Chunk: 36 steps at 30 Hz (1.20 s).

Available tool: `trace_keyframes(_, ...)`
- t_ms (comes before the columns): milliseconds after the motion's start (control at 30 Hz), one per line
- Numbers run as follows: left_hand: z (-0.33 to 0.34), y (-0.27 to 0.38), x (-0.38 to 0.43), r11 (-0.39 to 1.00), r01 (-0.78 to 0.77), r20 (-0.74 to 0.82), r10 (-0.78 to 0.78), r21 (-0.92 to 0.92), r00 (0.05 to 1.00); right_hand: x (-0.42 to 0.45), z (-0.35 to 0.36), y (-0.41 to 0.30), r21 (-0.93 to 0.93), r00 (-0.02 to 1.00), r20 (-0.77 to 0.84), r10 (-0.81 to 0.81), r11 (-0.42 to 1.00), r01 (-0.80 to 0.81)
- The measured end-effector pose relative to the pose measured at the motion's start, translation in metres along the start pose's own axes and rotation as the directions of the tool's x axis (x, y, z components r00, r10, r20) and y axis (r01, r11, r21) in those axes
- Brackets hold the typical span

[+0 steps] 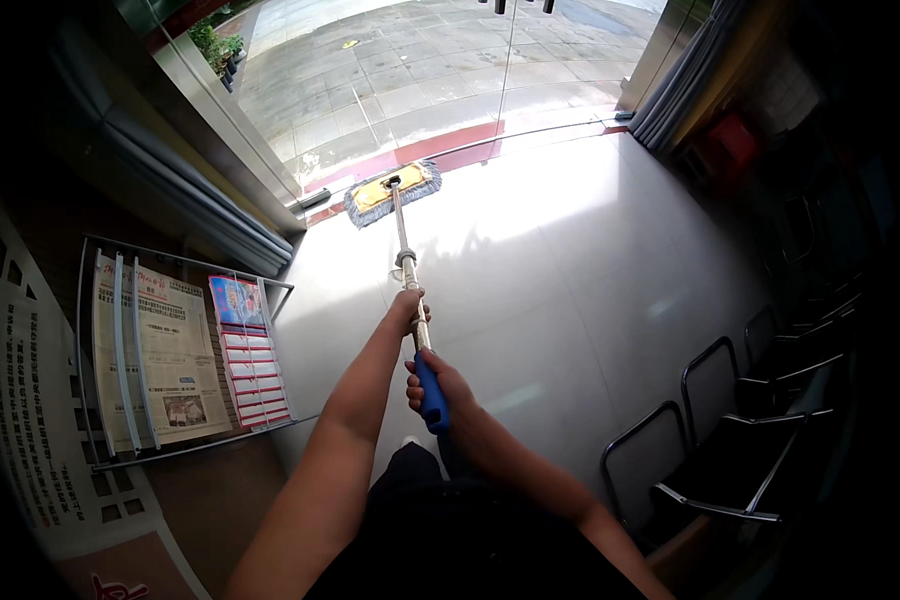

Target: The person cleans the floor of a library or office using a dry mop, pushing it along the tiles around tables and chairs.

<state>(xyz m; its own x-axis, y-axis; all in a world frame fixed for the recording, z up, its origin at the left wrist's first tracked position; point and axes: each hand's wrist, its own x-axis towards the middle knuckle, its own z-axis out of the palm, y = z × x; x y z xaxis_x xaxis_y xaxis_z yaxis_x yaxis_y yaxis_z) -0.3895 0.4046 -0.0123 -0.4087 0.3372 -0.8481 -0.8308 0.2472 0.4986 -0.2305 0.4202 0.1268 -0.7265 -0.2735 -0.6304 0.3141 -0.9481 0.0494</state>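
Both my hands are closed around one long-handled flat mop. My left hand (411, 309) grips its metal pole (400, 221) midway along. Lower down and nearer my body, my right hand (444, 386) wraps the blue handle grip (431, 405). At the far end, the mop head (394, 193), yellow on top with a grey fringe, rests on the floor against the reddish strip at the glass door, near the left door frame. Pale, glossy tiles (495, 300) stretch under the pole.
To my left stands a metal rack holding newspapers (161, 352) and red-edged magazines (251, 352). Metal-framed chairs (712, 420) line the right side. Grey curtains (195, 195) hang at the left door frame (225, 112). Through the glass door (420, 82) I see outdoor paving.
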Motion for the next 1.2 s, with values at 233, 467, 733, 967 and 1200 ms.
trace_keyframes(233, -0.002, -0.03, -0.016, 0.996, -0.049, -0.003, 0.049, 0.07, 0.999, -0.003, -0.028, 0.026, 0.018, 1.0, -0.006, -0.029, 0.999, 0.029)
trace_keyframes(467, -0.02, -0.061, -0.051, 0.998, -0.056, 0.045, 0.055, 0.02, 0.997, -0.028, -0.032, 0.079, 0.158, 0.992, 0.119, -0.03, 0.987, 0.011)
trace_keyframes(733, -0.001, -0.138, -0.129, 0.999, 0.031, 0.068, -0.034, 0.044, 0.997, -0.113, -0.056, 0.145, 0.384, 0.979, 0.192, -0.061, 0.923, -0.018)
trace_keyframes(967, -0.003, -0.142, -0.148, 0.994, 0.109, 0.14, -0.106, -0.017, 0.984, -0.124, -0.053, 0.152, 0.275, 0.992, 0.108, -0.07, 0.961, 0.038)
trace_keyframes(1200, -0.012, -0.079, -0.077, 0.998, 0.019, 0.202, -0.007, -0.056, 0.979, -0.056, -0.022, 0.093, 0.149, 0.994, 0.098, -0.05, 0.988, 0.035)
